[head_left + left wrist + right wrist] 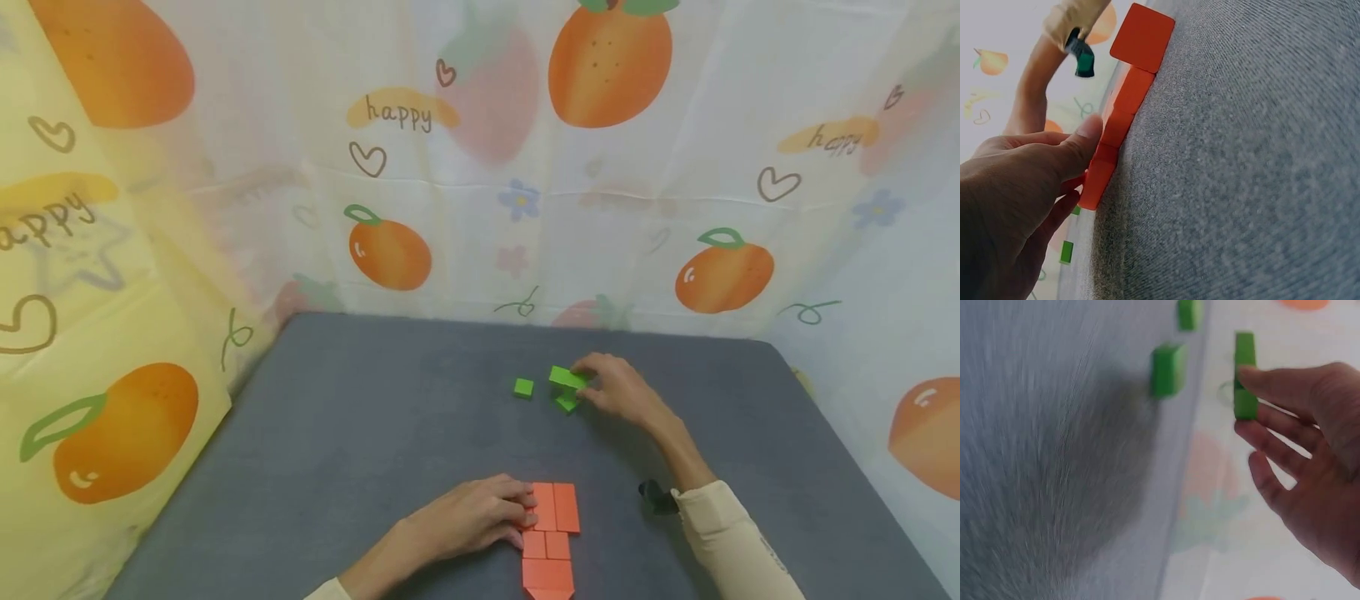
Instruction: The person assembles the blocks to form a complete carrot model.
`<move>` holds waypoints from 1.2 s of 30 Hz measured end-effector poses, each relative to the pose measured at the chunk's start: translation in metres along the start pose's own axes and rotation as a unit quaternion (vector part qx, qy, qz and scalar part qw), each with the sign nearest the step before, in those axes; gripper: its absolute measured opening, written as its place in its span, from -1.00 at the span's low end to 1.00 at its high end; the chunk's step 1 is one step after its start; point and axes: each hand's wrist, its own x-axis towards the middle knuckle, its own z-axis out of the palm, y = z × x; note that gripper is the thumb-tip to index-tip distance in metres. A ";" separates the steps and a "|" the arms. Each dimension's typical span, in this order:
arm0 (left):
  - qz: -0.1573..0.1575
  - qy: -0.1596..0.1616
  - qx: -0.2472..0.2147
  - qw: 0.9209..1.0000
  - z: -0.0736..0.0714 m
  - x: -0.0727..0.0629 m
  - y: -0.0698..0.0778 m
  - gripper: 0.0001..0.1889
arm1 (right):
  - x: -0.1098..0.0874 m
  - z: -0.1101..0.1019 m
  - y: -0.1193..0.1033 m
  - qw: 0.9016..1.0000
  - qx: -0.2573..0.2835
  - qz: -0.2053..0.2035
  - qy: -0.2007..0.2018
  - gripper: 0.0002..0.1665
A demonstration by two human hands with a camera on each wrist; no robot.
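Observation:
My right hand (618,390) pinches a green block (564,377) between thumb and fingers, raised off the grey table. In the right wrist view this long, narrow green block (1245,405) is partly covered by the thumb. On the table beneath it lies another green block (567,405), and a small green block (523,387) sits to its left. My left hand (472,517) grips the left edge of a flat group of orange-red blocks (566,507), its thumb against a red block's side (1099,181). The fingers hide part of that block.
The grey tabletop (360,400) spreads around the blocks. A fruit-print curtain (465,208) hangs along the back and sides. A dark strapped device (657,497) is at the right wrist. Several orange-red blocks run toward the near edge, the nearest one (549,594) cut off by the frame.

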 end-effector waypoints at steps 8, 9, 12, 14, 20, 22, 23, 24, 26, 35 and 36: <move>0.003 0.000 0.015 1.000 0.000 0.000 -0.001 -0.67 | -0.027 0.010 -0.035 0.988 0.028 -0.112 -0.104 -0.65; 0.004 0.001 0.015 1.000 0.000 0.001 -0.001 -0.67 | -0.029 0.013 -0.038 0.986 0.022 -0.118 -0.114 -0.66; 0.007 0.001 0.012 1.000 -0.001 0.002 0.000 -0.68 | -0.032 0.021 -0.041 0.982 0.015 -0.128 -0.141 -0.64; 0.011 0.004 0.010 1.000 -0.001 0.002 0.000 -0.69 | -0.033 0.024 -0.042 0.977 0.029 -0.127 -0.168 -0.62; 0.018 0.012 0.009 1.000 -0.001 0.000 0.001 -0.69 | -0.032 0.026 -0.044 0.964 0.078 -0.131 -0.216 -0.66; 0.016 0.011 0.007 1.000 -0.001 -0.001 0.001 -0.69 | -0.030 0.026 -0.047 0.962 0.089 -0.138 -0.218 -0.70; 0.015 0.010 0.007 1.000 -0.001 -0.001 0.001 -0.69 | -0.030 0.027 -0.048 0.961 0.094 -0.141 -0.220 -0.70; 0.014 0.008 0.006 1.000 -0.001 -0.001 0.001 -0.69 | -0.030 0.027 -0.050 0.959 0.100 -0.143 -0.224 -0.70; 0.012 0.004 0.006 1.000 -0.001 -0.002 0.001 -0.67 | -0.030 0.028 -0.052 0.955 0.109 -0.148 -0.234 -0.68; 0.005 -0.008 0.006 1.000 -0.001 -0.001 0.000 -0.64 | -0.032 0.027 -0.055 0.950 0.111 -0.145 -0.253 -0.64; 0.004 -0.010 0.006 1.000 -0.001 -0.002 0.000 -0.64 | -0.032 0.027 -0.055 0.950 0.110 -0.147 -0.251 -0.63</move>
